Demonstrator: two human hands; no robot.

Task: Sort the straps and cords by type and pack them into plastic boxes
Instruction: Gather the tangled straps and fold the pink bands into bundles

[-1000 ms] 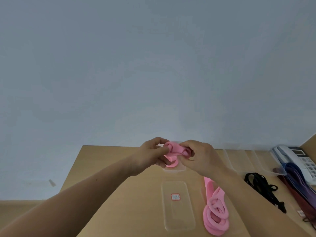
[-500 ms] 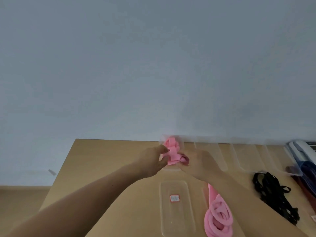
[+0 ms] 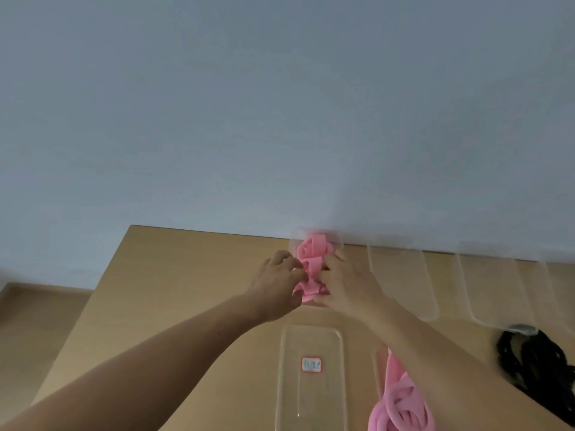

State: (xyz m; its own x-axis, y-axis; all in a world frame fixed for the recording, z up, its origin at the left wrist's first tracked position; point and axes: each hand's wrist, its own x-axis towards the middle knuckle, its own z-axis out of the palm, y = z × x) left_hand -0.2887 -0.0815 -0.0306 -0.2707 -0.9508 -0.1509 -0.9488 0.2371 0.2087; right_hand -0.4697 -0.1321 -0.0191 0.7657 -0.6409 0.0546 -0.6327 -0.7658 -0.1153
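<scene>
A clear plastic box [image 3: 337, 241] stands at the table's far edge, with folded pink straps [image 3: 312, 248] inside it. My left hand [image 3: 275, 283] and my right hand [image 3: 345, 283] are on either side of the box, fingers curled on a pink strap loop [image 3: 309, 290] at the box's near end. More pink straps [image 3: 399, 409] lie in a pile near the front right. A bundle of black cords [image 3: 532, 359] lies at the right.
A clear lid with a red-edged sticker [image 3: 311, 377] lies flat in front of the box. Two more clear boxes [image 3: 401, 275] [image 3: 497, 284] stand along the wall to the right. The wooden table [image 3: 174, 300] ends at the left, with floor below.
Both hands moved forward and down, carrying the pink strap from mid-air into the clear box by the wall. The view has shifted left, so the phone at the right is out of frame.
</scene>
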